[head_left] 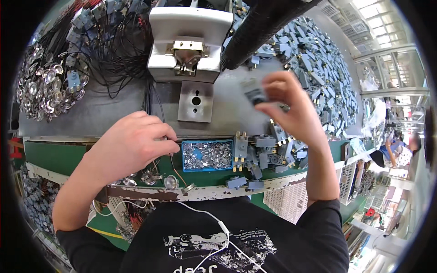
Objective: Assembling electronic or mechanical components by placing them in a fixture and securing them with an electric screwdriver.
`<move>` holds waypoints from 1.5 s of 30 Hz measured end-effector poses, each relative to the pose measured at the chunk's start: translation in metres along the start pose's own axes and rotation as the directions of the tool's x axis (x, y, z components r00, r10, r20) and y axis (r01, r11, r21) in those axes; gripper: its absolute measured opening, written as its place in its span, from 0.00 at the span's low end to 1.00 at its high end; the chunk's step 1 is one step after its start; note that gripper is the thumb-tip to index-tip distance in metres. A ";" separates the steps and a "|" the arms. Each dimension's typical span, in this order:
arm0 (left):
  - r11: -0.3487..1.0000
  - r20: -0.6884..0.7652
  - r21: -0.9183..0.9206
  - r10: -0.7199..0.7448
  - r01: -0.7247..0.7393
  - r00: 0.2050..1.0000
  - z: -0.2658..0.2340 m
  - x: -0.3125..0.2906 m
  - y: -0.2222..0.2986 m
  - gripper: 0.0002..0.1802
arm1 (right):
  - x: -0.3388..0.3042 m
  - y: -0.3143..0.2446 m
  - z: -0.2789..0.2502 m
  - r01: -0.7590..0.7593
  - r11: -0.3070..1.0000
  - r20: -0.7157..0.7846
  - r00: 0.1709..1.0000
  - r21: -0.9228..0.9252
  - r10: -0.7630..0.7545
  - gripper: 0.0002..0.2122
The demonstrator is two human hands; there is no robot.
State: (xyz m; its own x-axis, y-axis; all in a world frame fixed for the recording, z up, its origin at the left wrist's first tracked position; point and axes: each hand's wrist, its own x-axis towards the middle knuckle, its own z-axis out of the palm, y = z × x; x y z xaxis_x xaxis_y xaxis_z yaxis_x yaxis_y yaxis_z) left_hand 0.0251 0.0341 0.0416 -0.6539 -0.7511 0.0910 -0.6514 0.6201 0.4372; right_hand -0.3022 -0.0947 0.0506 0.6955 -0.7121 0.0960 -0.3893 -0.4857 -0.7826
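My left hand (139,143) is closed in a pinch near the table's front edge. A thin dark wire (173,163) passes out below its fingertips, with a small round metal cap (189,187) at the lower end. My right hand (291,104) is raised over the right side of the metal table, fingers and thumb gripping a grey plastic block (253,92) that is smeared by motion. Between the hands lies a blue tray (184,170) of tiny metal clips. Beside it, grey blocks with brass terminals (241,152) are clustered below my right hand.
A white press (191,22) stands at the back centre, above a metal plate with holes (195,102). A black tube (255,34) slants in from above. Grey blocks (318,73) are heaped at the right; metal caps (48,91) and black wires (114,63) pile at the left.
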 end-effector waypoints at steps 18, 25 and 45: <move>0.998 -0.045 -0.068 0.000 -0.003 0.999 0.003 -0.008 -0.006 0.11 | 0.040 -0.028 0.102 0.237 0.895 0.075 0.971 -0.379 -0.226 0.22; 0.987 -0.059 -0.161 0.002 -0.012 0.998 0.001 -0.004 -0.005 0.14 | 0.031 -0.016 0.119 0.200 0.821 -0.039 0.965 -0.535 -0.261 0.25; 1.000 -0.076 -0.020 0.008 -0.010 0.997 0.000 0.036 -0.007 0.06 | -0.014 -0.100 0.065 0.236 0.787 0.259 0.961 -0.570 -0.101 0.20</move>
State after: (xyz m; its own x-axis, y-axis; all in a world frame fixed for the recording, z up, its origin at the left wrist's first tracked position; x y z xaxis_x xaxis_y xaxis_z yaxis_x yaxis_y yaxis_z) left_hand 0.0065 0.0026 0.0420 -0.6282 -0.7609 0.1626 -0.6370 0.6229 0.4541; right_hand -0.2341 -0.0032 0.0872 0.8638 -0.5038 0.0118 -0.4863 -0.8395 -0.2422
